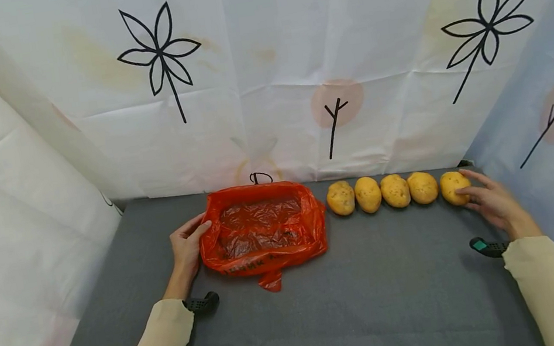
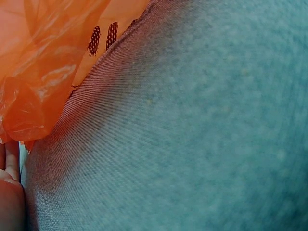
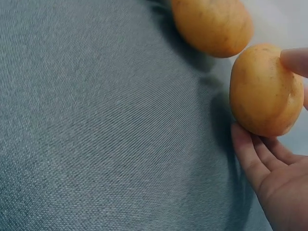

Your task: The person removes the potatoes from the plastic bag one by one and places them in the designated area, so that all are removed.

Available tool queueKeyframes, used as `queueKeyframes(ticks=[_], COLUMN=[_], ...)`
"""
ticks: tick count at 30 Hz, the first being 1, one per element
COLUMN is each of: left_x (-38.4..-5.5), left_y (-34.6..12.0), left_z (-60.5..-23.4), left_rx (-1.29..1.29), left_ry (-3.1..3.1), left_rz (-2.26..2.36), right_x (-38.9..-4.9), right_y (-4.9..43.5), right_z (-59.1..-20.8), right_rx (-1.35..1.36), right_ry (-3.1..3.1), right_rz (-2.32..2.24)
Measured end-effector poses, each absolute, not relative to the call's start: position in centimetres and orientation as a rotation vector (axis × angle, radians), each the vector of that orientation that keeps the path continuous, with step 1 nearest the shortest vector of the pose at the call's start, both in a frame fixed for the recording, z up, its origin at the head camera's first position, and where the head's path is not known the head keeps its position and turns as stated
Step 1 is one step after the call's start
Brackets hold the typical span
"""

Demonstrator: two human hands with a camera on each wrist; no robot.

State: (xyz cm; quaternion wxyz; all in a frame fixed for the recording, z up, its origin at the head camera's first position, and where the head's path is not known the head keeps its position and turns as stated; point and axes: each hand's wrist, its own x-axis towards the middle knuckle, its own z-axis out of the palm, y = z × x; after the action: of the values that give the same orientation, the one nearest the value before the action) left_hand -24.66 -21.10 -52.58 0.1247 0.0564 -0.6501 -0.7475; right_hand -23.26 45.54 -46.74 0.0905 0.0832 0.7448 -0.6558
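A red plastic bag (image 1: 268, 260) lies spread with its mouth up, its rim folded outward around a wrinkled hollow. My left hand (image 1: 188, 244) pinches the left rim, thumb on top; in the left wrist view only a bit of the hand (image 2: 10, 192) shows beside the orange-looking bag (image 2: 43, 62). At the right end of a row of potatoes, my right hand (image 1: 496, 204) holds the last potato (image 1: 452, 188). The right wrist view shows fingers (image 3: 252, 159) under that potato (image 3: 264, 91) and a fingertip on its upper side.
Several more potatoes (image 1: 395, 190) line the back of the grey cloth-covered table (image 1: 369, 302), between the bag and the right hand. White patterned fabric (image 1: 267, 68) rises behind the table and at both sides. A black camera (image 1: 486, 247) sits at the right wrist.
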Motion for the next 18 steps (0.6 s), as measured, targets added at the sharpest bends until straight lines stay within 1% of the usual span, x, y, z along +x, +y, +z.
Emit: queueKeyframes(ticks=[6, 18], left_x=[-24.8, -24.8], left_y=[-21.1, -21.3], left_z=[-52.5, -52.6], left_rx=[0.154, 0.166], left_ry=[-1.894, -1.894], left_rz=[-2.183, -2.193], right_x=[-23.8, -24.4], right_y=[45.6, 45.2], right_z=[-47.1, -47.0], right_rx=[0.283, 0.277], right_ry=[2.315, 2.376], right_rz=[-1.792, -1.697])
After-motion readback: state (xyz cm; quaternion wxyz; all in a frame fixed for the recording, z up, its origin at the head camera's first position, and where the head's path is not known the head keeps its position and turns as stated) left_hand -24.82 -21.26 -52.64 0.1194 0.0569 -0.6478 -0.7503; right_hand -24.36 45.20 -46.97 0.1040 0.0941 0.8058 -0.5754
